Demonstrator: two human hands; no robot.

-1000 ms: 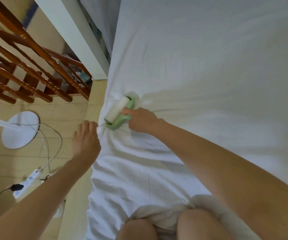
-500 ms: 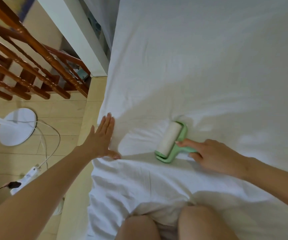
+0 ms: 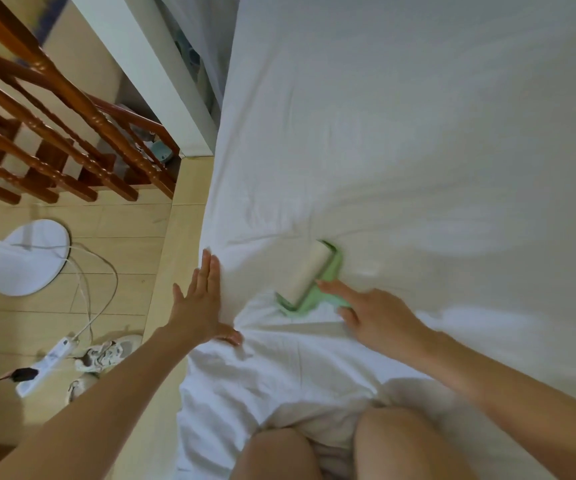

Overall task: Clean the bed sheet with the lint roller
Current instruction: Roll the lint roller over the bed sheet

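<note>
White cotton, a little creased, lies bunched just in front of the person's knees (image 3: 279, 452); this is the near end of the bed sheet (image 3: 418, 150). A bit further, the left hand (image 3: 198, 306) lies flat at the left edge of the bed. Its grip is wide, with fingers straight and together and thumb spread, and folds run out from under the thumb. To its right, apart from it, the right hand (image 3: 376, 317) has its grip closed round the green handle of the lint roller (image 3: 309, 277), the index finger laid forward along the frame. The pale drum rests on the sheet, turned slantwise.

I judge the step to be a stroke over the strip between the two hands. To do it well, the flat palm should press firmly so the cloth is taut (loose cloth, I think, would ride up and wrap on the sticky drum). The stroke should go away from that palm, not toward it. Both ends of the drum should touch, with light, even pressure, and each pass should overlap the one beside it. Beyond the roller the sheet spreads wide and smoother to the far end, and it probably needs the same treatment.
</note>
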